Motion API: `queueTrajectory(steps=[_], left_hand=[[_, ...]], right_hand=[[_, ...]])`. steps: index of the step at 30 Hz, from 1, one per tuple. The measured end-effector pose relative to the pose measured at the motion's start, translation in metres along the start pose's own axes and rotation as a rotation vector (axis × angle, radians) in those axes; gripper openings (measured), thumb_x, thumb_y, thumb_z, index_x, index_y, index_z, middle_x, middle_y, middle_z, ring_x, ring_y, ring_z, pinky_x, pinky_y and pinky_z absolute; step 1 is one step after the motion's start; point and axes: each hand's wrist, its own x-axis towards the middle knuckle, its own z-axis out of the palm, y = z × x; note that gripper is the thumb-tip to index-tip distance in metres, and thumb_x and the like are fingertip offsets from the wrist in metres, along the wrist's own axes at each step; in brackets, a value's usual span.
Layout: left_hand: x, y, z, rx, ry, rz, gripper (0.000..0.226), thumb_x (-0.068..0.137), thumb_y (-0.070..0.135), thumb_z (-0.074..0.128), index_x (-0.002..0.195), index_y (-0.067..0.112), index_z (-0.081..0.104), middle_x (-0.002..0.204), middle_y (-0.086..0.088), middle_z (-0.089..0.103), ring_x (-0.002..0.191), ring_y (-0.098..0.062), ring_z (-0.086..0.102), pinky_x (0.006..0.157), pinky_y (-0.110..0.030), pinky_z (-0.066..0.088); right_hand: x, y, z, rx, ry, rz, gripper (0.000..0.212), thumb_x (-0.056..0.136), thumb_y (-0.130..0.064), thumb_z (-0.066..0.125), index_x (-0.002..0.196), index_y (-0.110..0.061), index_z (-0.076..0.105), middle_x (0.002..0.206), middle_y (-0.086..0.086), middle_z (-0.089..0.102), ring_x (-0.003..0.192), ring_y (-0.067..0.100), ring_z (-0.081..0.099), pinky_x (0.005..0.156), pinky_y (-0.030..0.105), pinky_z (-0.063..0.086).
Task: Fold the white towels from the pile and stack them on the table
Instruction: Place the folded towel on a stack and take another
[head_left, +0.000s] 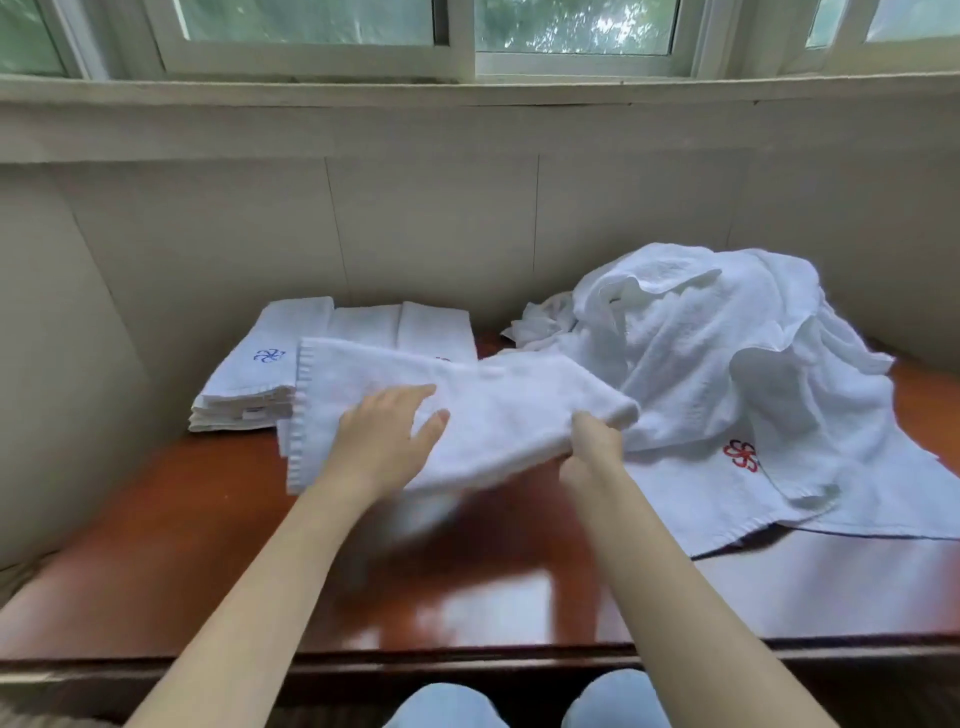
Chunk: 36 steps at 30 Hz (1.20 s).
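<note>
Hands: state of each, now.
Left hand: open, flat on the white towel.
Right hand: grips that towel's right end.

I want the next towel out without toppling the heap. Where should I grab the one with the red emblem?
Probably pinch the red-emblem towel at its near hemmed corner, coming from the front: that part lies flat and uncovered on the table, while the pile rests on its far half.

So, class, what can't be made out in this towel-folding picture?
Head view:
right hand: fingertips under the half-folded towel it grips.
Its near edge: motion blur.
folded stack: layers too small to count, partly behind that towel.
unfolded pile: towels overlap; right edge cuts it off.
</note>
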Motion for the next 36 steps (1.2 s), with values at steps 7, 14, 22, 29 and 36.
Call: queueTrajectory(steps=[7,14,22,29,36], left_hand=[[-0.029,-0.061,0.086,0.222,-0.344,-0.15,0.055,0.097,0.054,0.034,0.147,0.032,0.029,0.152,0.005,0.03,0.136,-0.024,0.032,0.107,-0.04,0.03],[-0.001,-0.075,0.09,0.188,-0.228,-0.201,0.045,0.097,0.048,0.036,0.136,0.027,0.046,0.14,-0.003,0.042,0.129,-0.026,0.037,0.101,-0.039,0.035],[0.018,-0.084,0.116,0.145,-0.38,-0.175,0.059,0.098,0.057,0.022,0.152,0.036,0.011,0.161,0.003,-0.001,0.148,-0.014,-0.002,0.118,-0.045,-0.001],[0.017,-0.128,0.082,-0.146,-0.25,-0.537,0.069,0.096,0.052,0.039,0.153,0.025,0.013,0.158,-0.004,0.021,0.145,-0.023,0.018,0.116,-0.042,0.021],[0.026,-0.129,0.047,-0.971,-0.353,-0.898,0.034,0.088,0.019,0.067,0.111,-0.006,0.062,0.095,-0.019,0.068,0.086,-0.029,0.066,0.088,-0.041,0.051]], right_hand=[[0.023,0.047,-0.045,-0.161,0.23,-0.011,0.039,0.087,0.002,0.041,0.125,-0.007,0.036,0.13,0.019,0.045,0.091,0.029,0.052,0.078,0.043,0.048],[0.032,0.041,-0.008,-1.042,0.117,-0.884,0.042,0.078,0.003,0.052,0.119,-0.001,0.057,0.122,0.019,0.055,0.117,0.038,0.045,0.099,0.036,0.029],[0.101,0.062,-0.011,-1.802,-0.352,-0.782,0.051,0.101,-0.045,0.024,0.149,-0.029,0.021,0.161,0.0,0.009,0.147,0.02,0.004,0.117,0.041,0.0],[0.094,0.056,-0.018,-1.354,0.196,-0.637,0.049,0.097,-0.03,0.045,0.138,-0.005,0.038,0.138,0.023,0.044,0.127,0.039,0.04,0.104,0.047,0.03],[0.088,0.043,-0.029,-1.373,0.123,-0.436,0.043,0.096,-0.032,0.05,0.121,0.002,0.043,0.126,0.024,0.052,0.117,0.04,0.049,0.088,0.042,0.04]])
